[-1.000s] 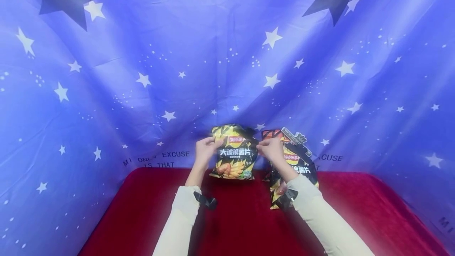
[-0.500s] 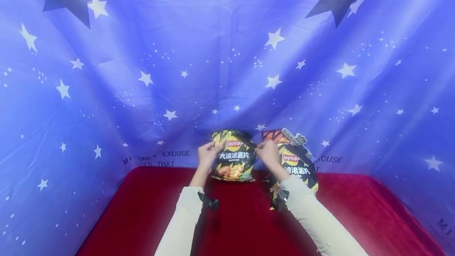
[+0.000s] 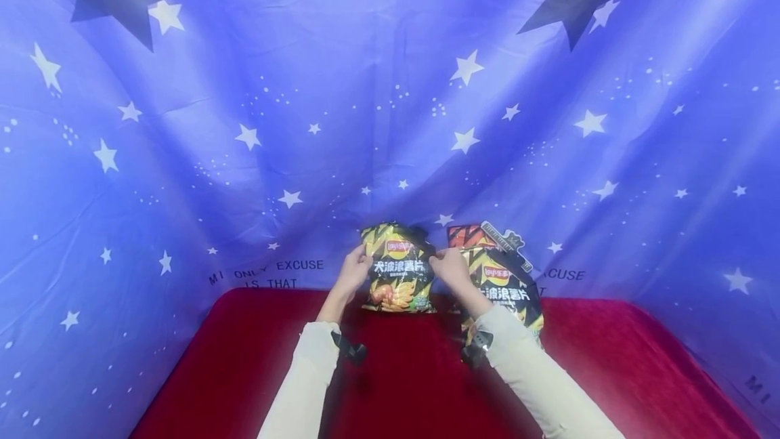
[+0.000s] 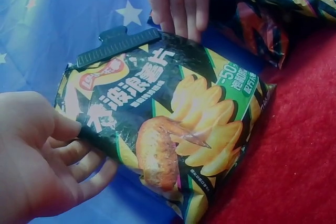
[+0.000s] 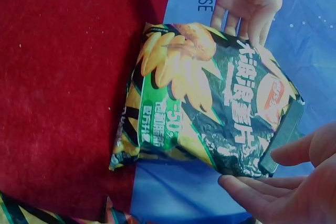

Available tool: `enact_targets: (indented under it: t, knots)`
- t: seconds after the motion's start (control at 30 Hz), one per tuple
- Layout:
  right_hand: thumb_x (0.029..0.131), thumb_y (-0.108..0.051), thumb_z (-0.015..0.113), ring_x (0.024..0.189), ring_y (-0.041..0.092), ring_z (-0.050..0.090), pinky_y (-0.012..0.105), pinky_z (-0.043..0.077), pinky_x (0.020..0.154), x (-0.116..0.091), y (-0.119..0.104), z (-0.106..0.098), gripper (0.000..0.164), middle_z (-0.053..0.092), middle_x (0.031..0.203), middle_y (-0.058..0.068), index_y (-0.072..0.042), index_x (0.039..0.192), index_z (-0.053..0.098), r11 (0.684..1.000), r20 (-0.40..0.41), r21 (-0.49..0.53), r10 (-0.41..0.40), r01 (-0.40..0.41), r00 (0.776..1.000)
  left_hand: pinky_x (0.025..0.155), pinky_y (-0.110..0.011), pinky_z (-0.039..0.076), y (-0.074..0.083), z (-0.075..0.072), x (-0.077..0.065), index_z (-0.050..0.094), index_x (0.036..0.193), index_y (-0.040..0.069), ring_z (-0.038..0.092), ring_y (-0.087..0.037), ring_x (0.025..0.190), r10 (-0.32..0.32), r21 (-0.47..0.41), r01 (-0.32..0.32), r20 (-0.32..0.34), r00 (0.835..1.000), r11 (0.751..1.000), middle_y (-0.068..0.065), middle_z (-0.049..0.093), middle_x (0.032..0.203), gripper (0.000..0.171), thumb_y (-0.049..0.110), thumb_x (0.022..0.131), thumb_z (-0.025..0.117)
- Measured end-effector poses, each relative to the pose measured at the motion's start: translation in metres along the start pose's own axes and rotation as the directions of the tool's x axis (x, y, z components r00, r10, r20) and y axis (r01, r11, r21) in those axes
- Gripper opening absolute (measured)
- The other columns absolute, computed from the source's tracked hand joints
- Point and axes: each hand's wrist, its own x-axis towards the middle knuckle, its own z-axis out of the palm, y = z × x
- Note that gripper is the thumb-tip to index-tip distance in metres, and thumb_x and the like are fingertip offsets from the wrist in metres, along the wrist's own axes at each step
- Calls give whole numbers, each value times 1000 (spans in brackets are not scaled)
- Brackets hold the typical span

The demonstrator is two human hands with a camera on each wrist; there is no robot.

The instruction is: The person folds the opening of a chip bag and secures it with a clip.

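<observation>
A black-and-yellow Lay's chip bag (image 3: 399, 276) stands nearly upright at the back of the red table, against the blue curtain. Across its top corner sits a dark bag clip (image 4: 118, 46), also visible in the right wrist view. My left hand (image 3: 355, 268) is at the bag's left edge; in the left wrist view its thumb meets the edge, with loosely extended fingers below. At the opposite edge is my right hand (image 3: 452, 269). The right wrist view shows its thumb by the clip's end and its long fingers along the bag's edge, with a gap between thumb and fingers.
A second, similar chip bag (image 3: 496, 283) lies to the right, partly behind my right forearm. It carries a clip with a piano-key pattern (image 3: 508, 246), and a red-orange bag part (image 3: 466, 234) shows beside it. The star-printed curtain (image 3: 341, 175) rises directly behind the red table cloth (image 3: 402, 371).
The bag's top has come down slightly. My left thumb has slid off the bag's front to its edge. Both hands have shifted a little, the right one leftward; the second bag has stayed put.
</observation>
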Motion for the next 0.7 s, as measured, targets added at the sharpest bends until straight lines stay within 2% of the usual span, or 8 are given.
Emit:
enact_targets:
  t: [0.1,0.17,0.27,0.33,0.4,0.53,0.63,0.7]
  knots:
    - [95,-11,57,114,47,64,53,51,102,-1,1,3,39,65,125,34,15,123,63,999,20,38,-4,3,1000,67,-28,52,0,2,1,35,152,-9,52,-15,72,6,2,-6,-30,1000,1000,-32,66,112,53,0,102,49]
    - [95,-11,57,100,41,67,49,55,93,-2,2,5,37,68,118,33,14,122,64,998,41,62,-4,1,999,71,-28,54,0,4,1,44,147,-10,59,-18,78,3,0,-3,-82,997,1000,-32,68,114,48,0,101,53]
    - [95,-9,57,77,26,62,37,56,72,-3,4,8,35,70,108,30,13,122,64,994,68,110,-7,-1,998,90,-38,59,0,8,1,56,137,-9,68,-33,100,-28,-39,22,-164,986,999,-32,67,122,40,0,98,59]
    - [95,-8,56,66,17,53,28,49,62,-3,6,11,38,69,108,28,13,127,61,991,88,135,-5,-7,996,103,-46,54,-1,11,1,61,132,-9,65,-40,118,-48,-57,37,-202,978,998,-31,66,128,36,0,97,62]
    - [96,-8,56,60,11,46,23,44,56,-3,8,13,45,67,115,30,13,135,54,988,103,151,-1,-15,995,106,-50,52,-1,13,0,61,131,-9,62,-43,123,-65,-79,49,-216,974,996,-31,65,129,35,0,97,62]
    - [97,-9,55,54,7,40,20,41,53,-2,12,15,54,61,130,34,14,144,44,988,112,154,2,-20,994,107,-51,51,-1,16,-2,62,131,-8,62,-43,122,-63,-70,49,-227,972,996,-30,66,127,35,0,97,62]
    - [96,-10,56,54,7,41,22,44,55,-2,13,15,57,56,138,35,14,146,41,987,111,161,2,-20,994,106,-51,51,-2,16,-3,64,129,-7,63,-43,121,-52,-51,41,-240,969,998,-29,68,125,33,1,97,62]
    - [96,-10,55,67,19,60,31,56,69,-3,12,15,59,52,142,36,15,146,39,987,109,159,0,-18,994,107,-52,50,-2,16,-4,64,129,-7,62,-43,122,-52,-41,43,-244,968,998,-29,68,126,33,3,97,62]
